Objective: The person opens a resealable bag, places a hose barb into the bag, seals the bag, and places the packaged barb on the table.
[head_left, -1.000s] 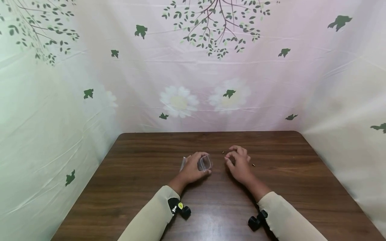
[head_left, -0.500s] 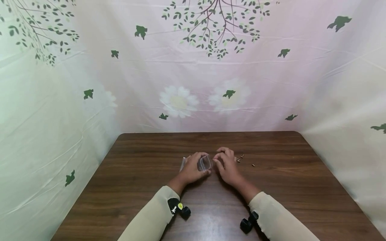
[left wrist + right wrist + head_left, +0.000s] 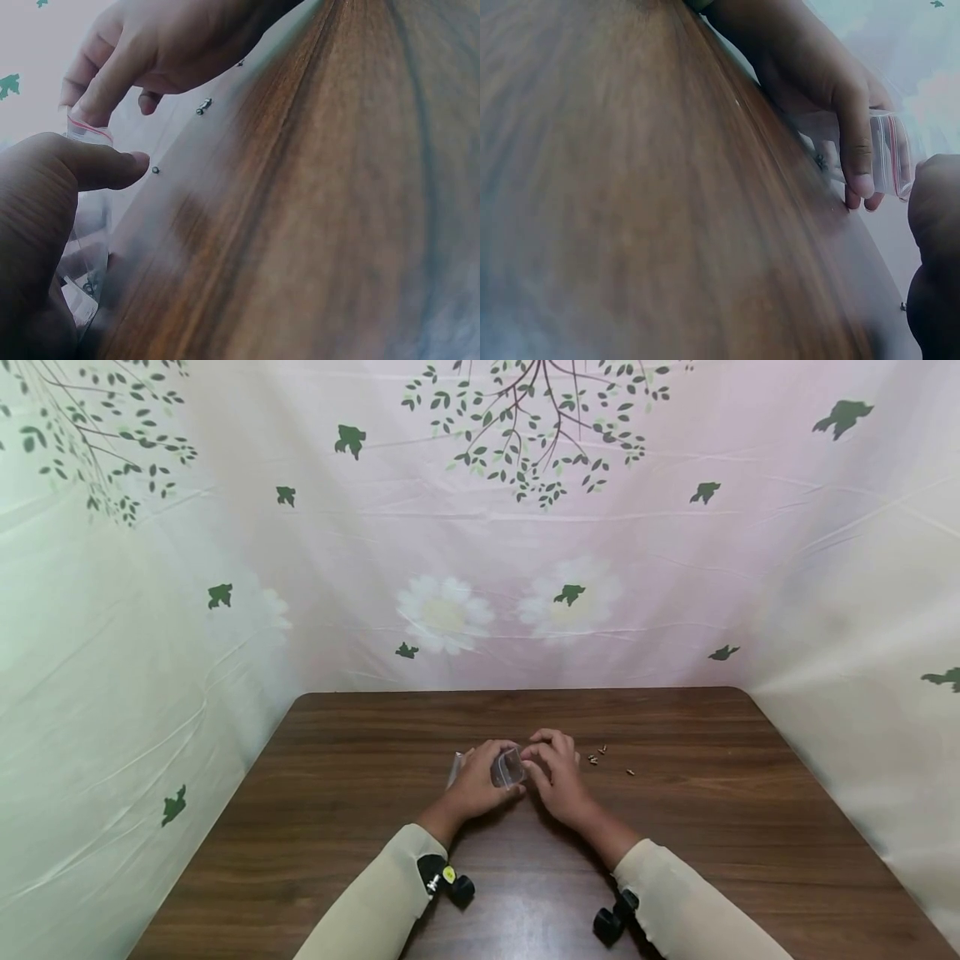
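Note:
My left hand (image 3: 474, 783) grips a clear plastic zip-lock bag (image 3: 508, 768), its mouth held wide and facing right. A red line runs along the bag's mouth (image 3: 891, 150) in the right wrist view. Small dark metal pieces (image 3: 88, 287) show low in the bag in the left wrist view. My right hand (image 3: 557, 777) has its thumb and forefinger right at the mouth, fingers bent; I cannot tell whether a piece is between the fingertips. Several small metal pieces, like short screws (image 3: 593, 759), lie on the table just right of this hand.
The brown wood-grain table (image 3: 360, 843) has rounded far corners. A pale printed cloth (image 3: 480, 552) hangs behind it and along both sides. Black wrist mounts (image 3: 609, 925) sit on both forearms, close above the tabletop.
My right hand has moved left from over the table to the bag's mouth, uncovering the small metal pieces beside it. The left hand and bag have stayed nearly still.

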